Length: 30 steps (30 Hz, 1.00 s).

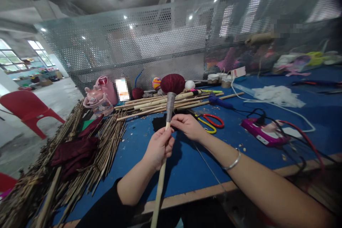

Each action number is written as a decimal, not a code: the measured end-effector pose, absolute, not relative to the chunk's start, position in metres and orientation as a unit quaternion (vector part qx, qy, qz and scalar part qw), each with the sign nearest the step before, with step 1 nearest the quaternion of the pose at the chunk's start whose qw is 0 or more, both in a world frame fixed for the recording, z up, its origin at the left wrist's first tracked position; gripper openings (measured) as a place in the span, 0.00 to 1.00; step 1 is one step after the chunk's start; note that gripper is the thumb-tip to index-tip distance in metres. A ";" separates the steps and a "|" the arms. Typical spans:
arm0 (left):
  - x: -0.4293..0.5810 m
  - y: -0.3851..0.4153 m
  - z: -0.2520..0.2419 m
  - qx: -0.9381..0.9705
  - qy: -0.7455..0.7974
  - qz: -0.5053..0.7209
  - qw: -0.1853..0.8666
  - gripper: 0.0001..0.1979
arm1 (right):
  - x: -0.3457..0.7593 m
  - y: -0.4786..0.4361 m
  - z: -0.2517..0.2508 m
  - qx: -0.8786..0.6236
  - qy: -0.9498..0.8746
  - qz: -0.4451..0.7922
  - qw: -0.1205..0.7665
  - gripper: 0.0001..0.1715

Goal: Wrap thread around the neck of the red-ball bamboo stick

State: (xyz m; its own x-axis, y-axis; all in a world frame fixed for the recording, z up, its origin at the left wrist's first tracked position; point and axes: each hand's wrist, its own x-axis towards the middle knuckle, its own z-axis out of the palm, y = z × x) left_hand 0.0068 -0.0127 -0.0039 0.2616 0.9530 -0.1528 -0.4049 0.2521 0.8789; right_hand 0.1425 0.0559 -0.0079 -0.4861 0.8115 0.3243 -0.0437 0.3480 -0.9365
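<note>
My left hand is wrapped round a pale wooden stick, held upright with a slight tilt. At its top sits a dark red, cloth-covered ball. Below the ball, grey thread is wound tightly round the stick. My right hand pinches at the lower end of the winding, its fingertips close to the stick. A loose length of thread runs down from below this hand past the table edge. Whatever lies between the right fingertips is too small to make out clearly.
Scissors with red and yellow handles lie behind my right hand. A purple power strip with cables is at the right. Bundled thin sticks and dark red cloth lie left. More sticks lie before a perforated metal screen.
</note>
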 end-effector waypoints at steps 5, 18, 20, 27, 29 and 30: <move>0.007 -0.008 -0.009 0.369 0.373 0.496 0.691 0.17 | 0.141 0.053 -0.005 -0.243 -0.662 0.585 0.401 0.13; 0.015 -0.013 -0.018 0.506 0.414 0.457 0.603 0.23 | 0.142 0.055 -0.014 -0.294 -0.610 0.630 0.380 0.21; 0.013 -0.013 -0.018 0.538 0.425 0.449 0.572 0.22 | 0.142 0.056 -0.013 -0.303 -0.608 0.622 0.390 0.21; 0.003 -0.010 -0.010 0.627 0.463 0.489 0.392 0.15 | 0.145 0.060 -0.011 -0.337 -0.639 0.558 0.410 0.23; 0.000 -0.007 -0.010 0.617 0.489 0.508 0.350 0.14 | 0.144 0.060 -0.012 -0.341 -0.649 0.549 0.402 0.23; -0.002 -0.006 -0.010 0.605 0.506 0.523 0.322 0.12 | 0.144 0.060 -0.013 -0.343 -0.652 0.546 0.399 0.24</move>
